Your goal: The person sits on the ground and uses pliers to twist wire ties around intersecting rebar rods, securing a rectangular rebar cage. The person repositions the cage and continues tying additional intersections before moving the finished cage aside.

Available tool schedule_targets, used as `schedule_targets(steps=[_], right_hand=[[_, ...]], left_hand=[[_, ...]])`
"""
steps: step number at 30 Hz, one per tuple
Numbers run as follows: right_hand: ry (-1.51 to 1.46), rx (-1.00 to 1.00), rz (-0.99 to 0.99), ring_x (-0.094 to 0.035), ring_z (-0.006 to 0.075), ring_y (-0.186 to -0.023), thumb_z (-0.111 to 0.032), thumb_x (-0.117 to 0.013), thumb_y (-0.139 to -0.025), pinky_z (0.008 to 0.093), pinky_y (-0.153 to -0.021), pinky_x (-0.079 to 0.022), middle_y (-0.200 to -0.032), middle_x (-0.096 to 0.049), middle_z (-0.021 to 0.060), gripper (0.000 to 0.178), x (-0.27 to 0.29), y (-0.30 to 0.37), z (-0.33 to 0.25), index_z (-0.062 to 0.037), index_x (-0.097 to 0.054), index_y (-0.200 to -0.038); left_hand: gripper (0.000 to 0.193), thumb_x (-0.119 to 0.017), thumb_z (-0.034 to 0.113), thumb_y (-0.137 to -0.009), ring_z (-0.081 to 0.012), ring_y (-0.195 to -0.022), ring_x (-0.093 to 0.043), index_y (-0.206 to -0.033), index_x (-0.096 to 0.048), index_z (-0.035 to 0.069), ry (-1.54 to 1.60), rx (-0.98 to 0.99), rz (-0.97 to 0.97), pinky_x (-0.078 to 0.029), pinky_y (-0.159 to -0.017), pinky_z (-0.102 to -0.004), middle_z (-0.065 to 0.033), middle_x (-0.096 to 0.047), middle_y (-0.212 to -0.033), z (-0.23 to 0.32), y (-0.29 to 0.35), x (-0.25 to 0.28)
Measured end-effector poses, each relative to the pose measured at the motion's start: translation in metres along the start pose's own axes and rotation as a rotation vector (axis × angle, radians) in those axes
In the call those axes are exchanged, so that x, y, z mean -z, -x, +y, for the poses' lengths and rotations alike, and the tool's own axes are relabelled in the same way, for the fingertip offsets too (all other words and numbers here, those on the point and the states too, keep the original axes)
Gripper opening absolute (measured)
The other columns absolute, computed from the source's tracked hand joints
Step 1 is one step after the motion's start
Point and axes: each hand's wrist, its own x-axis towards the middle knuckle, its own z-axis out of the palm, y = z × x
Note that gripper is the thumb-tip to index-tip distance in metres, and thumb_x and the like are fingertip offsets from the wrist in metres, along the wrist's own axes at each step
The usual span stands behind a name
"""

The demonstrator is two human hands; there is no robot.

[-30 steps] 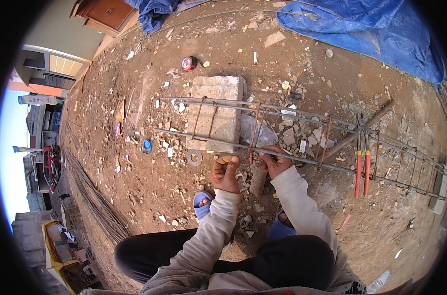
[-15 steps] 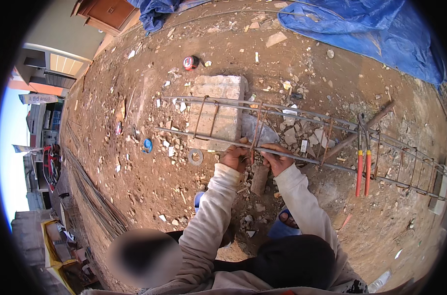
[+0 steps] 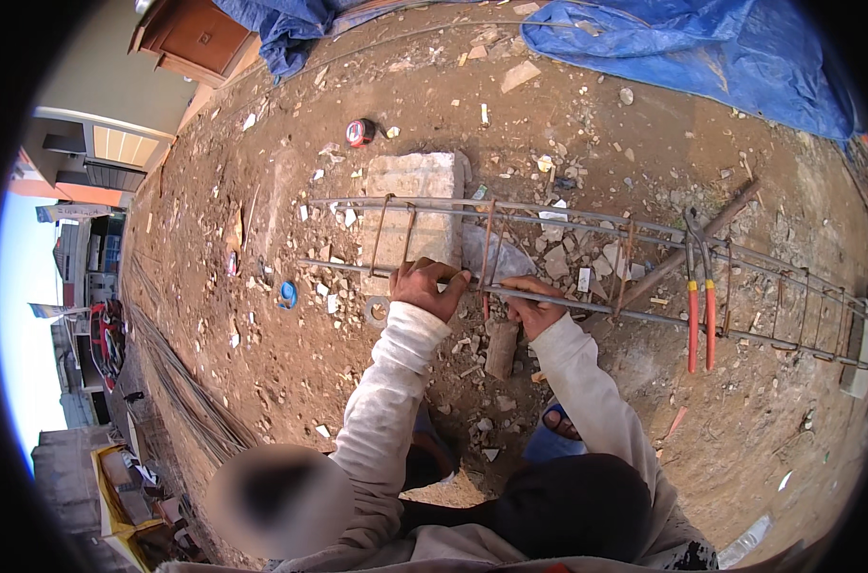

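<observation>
A long rebar cage [image 3: 615,312], made of thin steel rods with rusty stirrups, runs from the middle of the view to the far right. My left hand [image 3: 426,289] is closed around its near rod, with thumb and forefinger together just left of a stirrup [image 3: 488,239]. To the right of that stirrup, my right hand [image 3: 534,306] grips the same rod. Steel pincers [image 3: 694,306] with red handles hang over the cage farther right. The cage's left end lies over a pale concrete block [image 3: 413,177]. My palms are hidden.
A tape measure [image 3: 360,132] lies beyond the block. A blue ring [image 3: 288,294] and a grey ring [image 3: 377,309] sit to the left. A wooden stick [image 3: 730,206] supports or crosses under the cage. Blue tarpaulin [image 3: 682,57] covers ground behind; loose rods [image 3: 181,368] lie left.
My left hand has shifted left along the near rod, away from the stirrup, and its back now shows more. My right hand stays at nearly the same place. The view has tilted slightly.
</observation>
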Motion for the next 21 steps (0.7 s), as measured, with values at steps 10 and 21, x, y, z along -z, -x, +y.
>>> schedule_targets(steps=[10, 21], right_hand=[[0.078, 0.080, 0.021, -0.055, 0.0095, -0.057, -0.002, -0.061, -0.085, 0.0237, -0.049, -0.046, -0.079, -0.063, 0.0068, 0.018, -0.006, 0.001, -0.009, 0.0002, -0.062, -0.102], [-0.039, -0.001, -0.019, -0.054, 0.0091, -0.060, -0.003, -0.061, -0.085, 0.0245, -0.053, -0.045, -0.074, -0.061, 0.0061, 0.016, -0.018, 0.000, 0.013, 0.0004, -0.060, -0.100]], left_hand=[[0.028, -0.070, 0.026, -0.066, -0.0187, -0.063, -0.059, -0.080, -0.070, 0.003, 0.291, 0.411, -0.858, -0.049, -0.063, -0.0317, -0.0094, -0.065, -0.070, -0.022, -0.060, -0.026], [0.021, -0.069, 0.021, -0.075, -0.0135, -0.064, -0.057, -0.073, -0.068, 0.000, 0.255, 0.269, -0.928, -0.046, -0.061, -0.0281, -0.0062, -0.065, -0.070, -0.021, -0.068, -0.036]])
